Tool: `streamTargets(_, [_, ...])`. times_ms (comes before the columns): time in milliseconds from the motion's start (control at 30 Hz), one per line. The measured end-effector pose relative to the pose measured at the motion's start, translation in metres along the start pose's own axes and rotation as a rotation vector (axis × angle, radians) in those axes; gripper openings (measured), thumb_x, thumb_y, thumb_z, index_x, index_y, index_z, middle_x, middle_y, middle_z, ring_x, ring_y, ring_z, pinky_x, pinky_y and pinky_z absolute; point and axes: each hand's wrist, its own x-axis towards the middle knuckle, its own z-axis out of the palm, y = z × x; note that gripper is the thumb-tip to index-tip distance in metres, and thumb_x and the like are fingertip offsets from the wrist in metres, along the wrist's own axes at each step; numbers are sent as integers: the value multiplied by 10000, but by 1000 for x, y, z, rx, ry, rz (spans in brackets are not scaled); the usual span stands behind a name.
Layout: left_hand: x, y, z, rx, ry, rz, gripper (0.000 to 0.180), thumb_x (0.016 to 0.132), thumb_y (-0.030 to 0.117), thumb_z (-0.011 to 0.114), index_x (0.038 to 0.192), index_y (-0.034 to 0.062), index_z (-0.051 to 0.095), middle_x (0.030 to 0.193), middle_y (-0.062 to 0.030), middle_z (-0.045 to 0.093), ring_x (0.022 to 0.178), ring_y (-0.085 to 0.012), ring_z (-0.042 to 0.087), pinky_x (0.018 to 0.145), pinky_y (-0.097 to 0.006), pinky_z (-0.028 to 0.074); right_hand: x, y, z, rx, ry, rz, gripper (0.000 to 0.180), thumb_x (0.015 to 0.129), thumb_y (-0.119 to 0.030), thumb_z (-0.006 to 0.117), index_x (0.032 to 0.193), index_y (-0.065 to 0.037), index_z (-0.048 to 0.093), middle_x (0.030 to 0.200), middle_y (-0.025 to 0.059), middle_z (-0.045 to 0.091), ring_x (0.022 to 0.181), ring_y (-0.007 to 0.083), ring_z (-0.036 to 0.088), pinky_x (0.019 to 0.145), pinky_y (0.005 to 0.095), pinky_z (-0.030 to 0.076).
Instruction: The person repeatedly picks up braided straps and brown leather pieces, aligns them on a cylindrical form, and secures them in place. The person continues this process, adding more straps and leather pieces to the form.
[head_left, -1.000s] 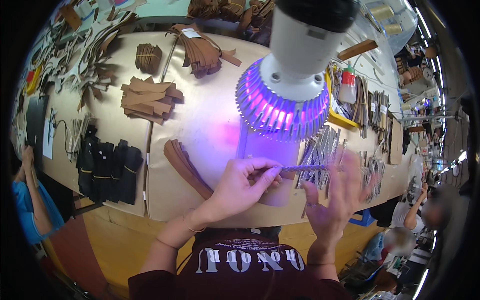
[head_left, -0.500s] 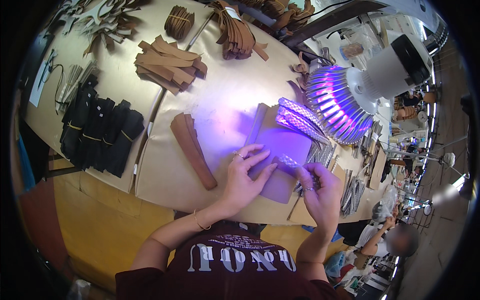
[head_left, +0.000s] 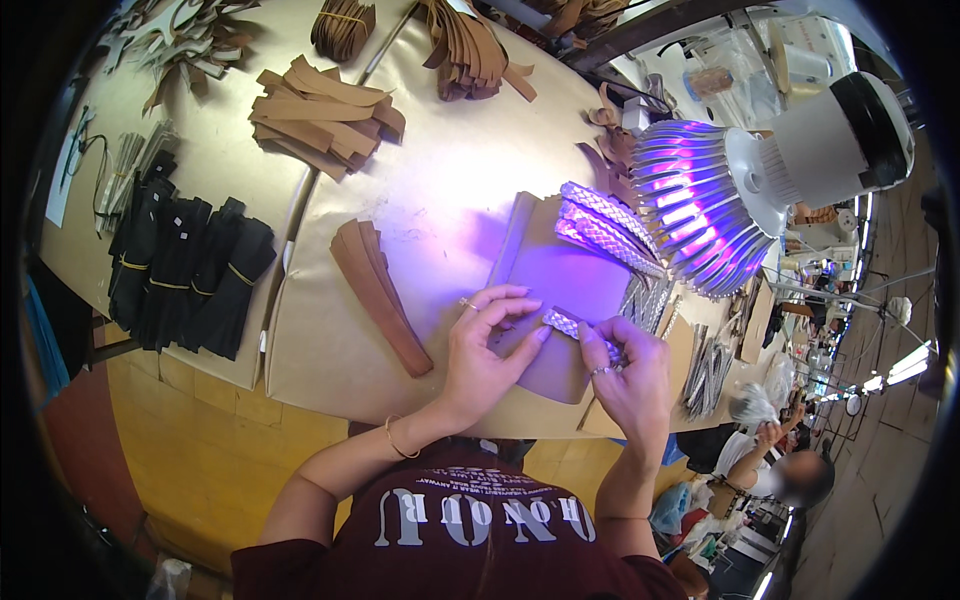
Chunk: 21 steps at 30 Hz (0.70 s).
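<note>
left hand [head_left: 480, 350] pinches strap [head_left: 580, 333] | right hand [head_left: 630, 375] pinches other end | over pad [head_left: 560, 290] on bench [head_left: 420, 220] | lamp [head_left: 720, 200] near

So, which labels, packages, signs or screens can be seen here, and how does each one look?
White paper sheet: far left table edge, narrow, pale, partly hidden.
Small white tags: on the black bundles at left, tiny squares.
Clear plastic bags: right of the table, crumpled, translucent.
No screens or signs can be made out.
</note>
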Motion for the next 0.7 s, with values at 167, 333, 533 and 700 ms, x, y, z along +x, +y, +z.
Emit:
streamTargets(167, [3, 0, 1, -12, 14, -1, 337, 770, 17, 770, 1084, 37, 652, 1135, -79, 621, 939, -140, 599, 786, -275, 470, 1, -1, 2, 9, 9, 0, 262, 874, -229, 692, 766, 8, 661, 565, 101, 566, 491, 216, 520, 500, 343, 392])
streamTargets(333, [2, 2, -2, -21, -43, -36, 344, 788, -21, 742, 1108, 18, 622, 1176, -74, 578, 970, -110, 549, 828, -249, 440, 1, -1, 1, -8, -15, 45, 256, 889, -201, 701, 781, 28, 660, 553, 30, 551, 504, 77, 447, 478, 277, 354])
streamTargets(533, [3, 2, -1, -34, -20, -35, 339, 774, -6, 756, 1089, 29, 636, 1146, -73, 600, 944, -122, 570, 807, -260, 455, 2, -4, 2, -4, -12, 54, 262, 887, -204, 702, 779, 30, 658, 554, 32, 549, 507, 80, 447, 481, 283, 355])
streamTargets(700, [4, 4, -1, -10, -19, -34, 336, 764, -3, 762, 1078, 30, 648, 1154, -82, 610, 948, -137, 589, 811, -266, 460, 3, -4, 1, -3, -20, 51, 259, 880, -201, 702, 775, 32, 657, 552, 36, 542, 508, 83, 442, 483, 285, 355])
